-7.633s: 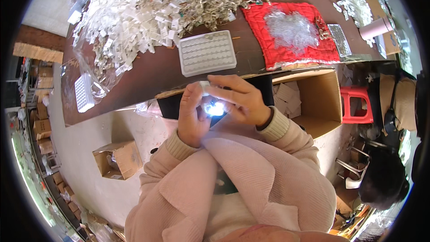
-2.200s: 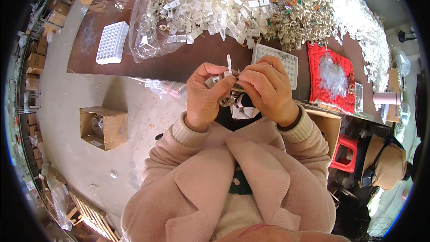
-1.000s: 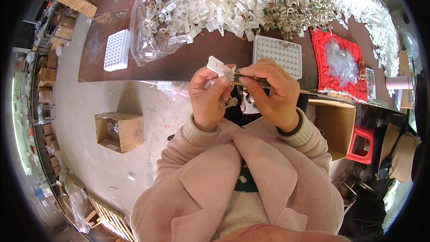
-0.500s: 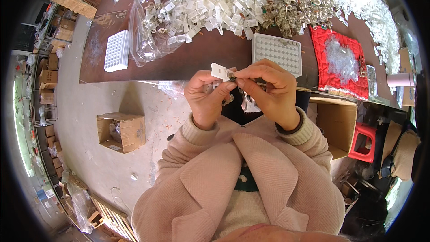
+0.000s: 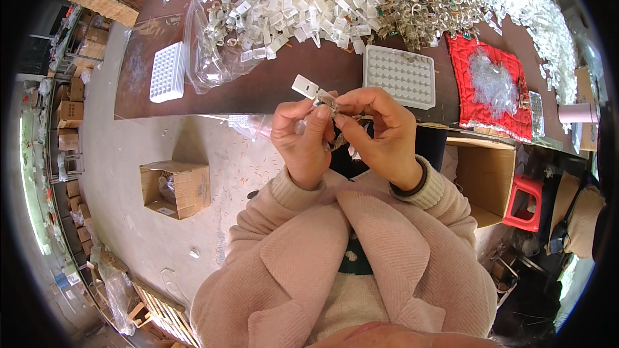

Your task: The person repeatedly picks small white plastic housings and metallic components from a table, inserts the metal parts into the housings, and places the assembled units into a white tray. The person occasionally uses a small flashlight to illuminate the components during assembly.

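Observation:
My left hand (image 5: 302, 145) pinches a small white rectangular plastic tag (image 5: 305, 87) with a dark slot, its free end sticking up past the fingers. A small shiny metallic piece (image 5: 328, 101), too small to name surely, sits at the tag's lower end, between both hands' fingertips. My right hand (image 5: 391, 136) is closed, thumb and forefinger pressed together at that piece. More shiny pieces show partly beneath the fingers, mostly hidden by them. Both hands are just off the near edge of the brown table (image 5: 284, 87).
Beyond lie heaps of white plastic tags (image 5: 303, 9), ring-like metal pieces (image 5: 432, 6) and clear plastic pieces (image 5: 529, 13). A white compartment tray (image 5: 400, 100), stacked white trays (image 5: 166, 74) and red cloth (image 5: 454, 67) sit nearer. Cardboard boxes (image 5: 192, 192) and a red stool (image 5: 523, 203) stand below.
The white tag has moved up and left and tilted, showing more of its length. My left hand has turned more upright, its thumb rising; my right hand has shifted slightly left.

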`<state>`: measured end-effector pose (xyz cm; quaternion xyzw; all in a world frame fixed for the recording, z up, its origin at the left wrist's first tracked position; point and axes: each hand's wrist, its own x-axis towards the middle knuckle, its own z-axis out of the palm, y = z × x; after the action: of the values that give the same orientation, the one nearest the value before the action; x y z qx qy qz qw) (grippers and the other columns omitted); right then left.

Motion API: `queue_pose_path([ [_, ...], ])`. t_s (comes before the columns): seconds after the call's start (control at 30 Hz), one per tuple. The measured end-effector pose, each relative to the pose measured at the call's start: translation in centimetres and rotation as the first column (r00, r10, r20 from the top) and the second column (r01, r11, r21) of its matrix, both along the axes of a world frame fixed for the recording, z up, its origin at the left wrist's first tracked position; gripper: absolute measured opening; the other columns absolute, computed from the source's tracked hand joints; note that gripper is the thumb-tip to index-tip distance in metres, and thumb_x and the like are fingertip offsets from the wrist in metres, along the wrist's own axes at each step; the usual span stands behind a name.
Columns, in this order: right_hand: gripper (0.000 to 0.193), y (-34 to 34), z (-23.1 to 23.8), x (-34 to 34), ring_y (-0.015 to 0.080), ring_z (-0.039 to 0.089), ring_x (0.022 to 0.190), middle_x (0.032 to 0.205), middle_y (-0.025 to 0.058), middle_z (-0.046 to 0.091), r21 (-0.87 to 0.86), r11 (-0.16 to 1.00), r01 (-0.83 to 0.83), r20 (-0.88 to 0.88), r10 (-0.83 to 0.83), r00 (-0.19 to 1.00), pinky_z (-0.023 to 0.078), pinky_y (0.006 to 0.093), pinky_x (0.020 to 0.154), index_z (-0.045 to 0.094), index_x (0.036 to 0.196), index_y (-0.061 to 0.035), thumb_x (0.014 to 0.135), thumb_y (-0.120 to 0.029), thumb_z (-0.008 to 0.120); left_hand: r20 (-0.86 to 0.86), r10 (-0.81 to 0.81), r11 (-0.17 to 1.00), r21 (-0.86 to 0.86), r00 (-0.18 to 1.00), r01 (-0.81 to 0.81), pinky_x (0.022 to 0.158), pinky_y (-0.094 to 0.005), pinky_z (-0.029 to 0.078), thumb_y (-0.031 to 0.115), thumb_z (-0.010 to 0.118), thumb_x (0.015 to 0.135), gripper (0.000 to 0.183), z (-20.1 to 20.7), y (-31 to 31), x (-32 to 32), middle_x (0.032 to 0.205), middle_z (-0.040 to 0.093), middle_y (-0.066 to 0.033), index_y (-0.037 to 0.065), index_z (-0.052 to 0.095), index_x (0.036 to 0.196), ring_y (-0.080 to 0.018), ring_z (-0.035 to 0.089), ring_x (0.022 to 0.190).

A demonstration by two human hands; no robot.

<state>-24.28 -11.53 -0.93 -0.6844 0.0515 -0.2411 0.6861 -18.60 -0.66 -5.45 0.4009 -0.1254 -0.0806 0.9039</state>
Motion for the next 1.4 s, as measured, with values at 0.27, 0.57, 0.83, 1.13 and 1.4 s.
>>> queue_pose_path([
  [0.27,0.017,-0.1,0.1,0.3,0.0039,0.059,0.070,0.076,0.0017,0.064,0.041,0.999,0.026,-0.031,-0.025,0.999,0.048,0.0213,0.061,0.056,0.095,-0.0026,0.083,0.004,0.067,0.107,0.069,0.997,0.033,0.992,-0.072,0.056,-0.0206,0.047,-0.003,0.068,0.091,0.021,-0.1,-0.2,-0.4,0.106,0.071,-0.0228,0.007,0.056,0.105,-0.0077,0.056,0.064],
  [0.57,0.018,-1.6,0.8,0.5,0.0047,0.058,0.070,0.081,0.0025,0.062,0.142,0.988,-0.063,-0.097,0.077,0.992,0.047,0.0215,0.063,0.055,0.091,-0.0035,0.081,0.006,0.068,0.145,0.021,1.000,0.014,0.989,-0.023,0.057,-0.0211,0.047,-0.003,0.067,0.092,0.021,0.0,0.2,-0.2,0.104,0.071,-0.0201,0.006,0.055,0.107,-0.0078,0.056,0.066],
  [0.83,0.026,-0.8,0.3,0.2,0.0098,0.062,0.073,0.083,0.0031,0.067,0.057,0.994,-0.091,-0.042,0.093,0.995,0.049,0.0244,0.067,0.065,0.103,-0.0037,0.079,0.003,0.073,-0.106,-0.149,0.984,-0.112,0.983,0.137,0.057,-0.0228,0.049,0.006,0.064,0.097,0.016,0.0,0.3,0.0,0.098,0.070,-0.0128,0.008,0.056,0.110,-0.0096,0.059,0.066],
  [1.13,0.024,-6.7,-0.6,-2.5,0.0220,0.067,0.086,0.099,0.0127,0.070,-0.507,0.853,0.125,-0.036,-0.166,0.986,0.053,0.0301,0.076,0.074,0.109,-0.0053,0.086,-0.003,0.072,-0.316,-0.366,0.929,-0.067,0.875,0.364,0.056,-0.0211,0.042,0.009,0.065,0.097,0.016,-1.0,-1.3,-0.2,0.100,0.071,-0.0126,0.010,0.059,0.111,-0.0093,0.054,0.065],
  [1.4,0.017,-14.3,-3.5,1.1,0.0284,0.065,0.080,0.087,0.0087,0.068,-0.843,0.416,0.341,0.169,-0.397,0.902,0.053,0.0368,0.068,0.074,0.099,-0.0061,0.083,-0.005,0.072,-0.258,-0.393,0.915,-0.018,0.883,0.402,0.046,-0.0155,0.034,0.014,0.060,0.100,0.012,-1.8,-2.2,0.3,0.101,0.069,-0.0146,0.007,0.057,0.109,-0.0066,0.050,0.064],
])
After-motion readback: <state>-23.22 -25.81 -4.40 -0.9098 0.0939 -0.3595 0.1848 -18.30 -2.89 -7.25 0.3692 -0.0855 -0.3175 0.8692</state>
